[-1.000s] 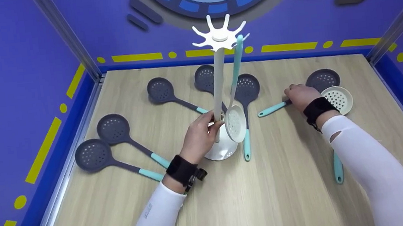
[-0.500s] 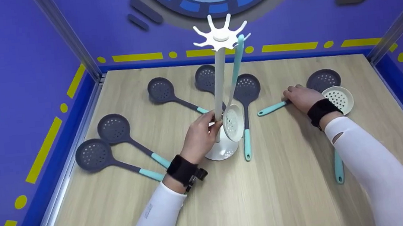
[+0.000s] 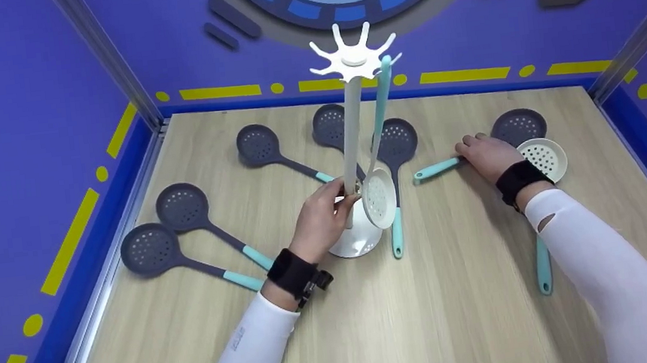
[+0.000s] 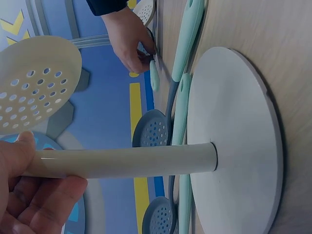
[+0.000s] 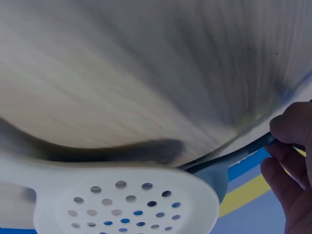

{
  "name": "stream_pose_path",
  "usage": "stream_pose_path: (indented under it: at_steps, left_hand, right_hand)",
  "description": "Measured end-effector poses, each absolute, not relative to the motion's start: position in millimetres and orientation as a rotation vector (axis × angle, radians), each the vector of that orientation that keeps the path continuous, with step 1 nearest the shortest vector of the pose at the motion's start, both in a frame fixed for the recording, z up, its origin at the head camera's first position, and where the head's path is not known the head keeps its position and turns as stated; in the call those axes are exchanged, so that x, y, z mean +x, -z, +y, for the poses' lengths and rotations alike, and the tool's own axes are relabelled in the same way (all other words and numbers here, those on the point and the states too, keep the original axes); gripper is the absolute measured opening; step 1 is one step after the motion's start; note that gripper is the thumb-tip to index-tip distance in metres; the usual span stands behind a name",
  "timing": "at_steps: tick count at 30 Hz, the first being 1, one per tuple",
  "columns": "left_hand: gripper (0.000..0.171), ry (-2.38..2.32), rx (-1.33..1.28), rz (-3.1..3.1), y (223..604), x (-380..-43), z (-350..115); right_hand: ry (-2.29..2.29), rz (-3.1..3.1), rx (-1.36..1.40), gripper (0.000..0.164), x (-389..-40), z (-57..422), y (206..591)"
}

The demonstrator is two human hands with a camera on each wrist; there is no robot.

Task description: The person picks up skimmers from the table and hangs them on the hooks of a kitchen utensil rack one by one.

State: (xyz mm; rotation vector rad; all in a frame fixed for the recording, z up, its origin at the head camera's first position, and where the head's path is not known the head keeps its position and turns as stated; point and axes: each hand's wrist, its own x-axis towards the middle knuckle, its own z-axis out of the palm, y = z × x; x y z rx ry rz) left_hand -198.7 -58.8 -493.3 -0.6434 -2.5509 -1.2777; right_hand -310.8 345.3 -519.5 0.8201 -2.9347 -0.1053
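Note:
My left hand (image 3: 318,221) grips the white pole (image 3: 353,118) of a utensil stand just above its round base (image 4: 234,136). From the stand's star-shaped top (image 3: 354,58) hangs a white skimmer (image 3: 382,199) with a mint handle, its bowl beside my left fingers. Over at the right, my right hand (image 3: 486,155) pinches the shaft of a dark grey skimmer (image 3: 519,125), whose mint handle points left and sits slightly raised off the table. Another white skimmer (image 3: 546,158) lies right by that dark bowl, its shaft partly hidden behind the right forearm.
Two dark skimmers lie at the left, one of them the front-left skimmer (image 3: 150,249). Several more dark skimmers, including the one behind the stand (image 3: 396,141), lie around the pole on the wooden table (image 3: 411,328). Blue panels (image 3: 183,52) enclose the table's back and sides.
The handle end of the dark skimmer in my right hand has risen a little. The hanging white skimmer swung left, then back right. My left hand stays on the pole.

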Motion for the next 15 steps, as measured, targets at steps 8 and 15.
stream_pose_path:
  at_steps: [8, 15]
  left_hand:
    - [0.021, 1.255, -0.629, -2.559, 493.1, -198.2, -58.6]
    - [0.015, 1.199, -0.633, -2.560, 493.2, -198.5, -58.6]
  right_hand:
    - [0.101, -2.933, 0.806, 0.027, -312.0, 349.0, 519.2]
    - [0.057, -2.863, 0.797, 0.026, -314.7, 346.5, 525.4]
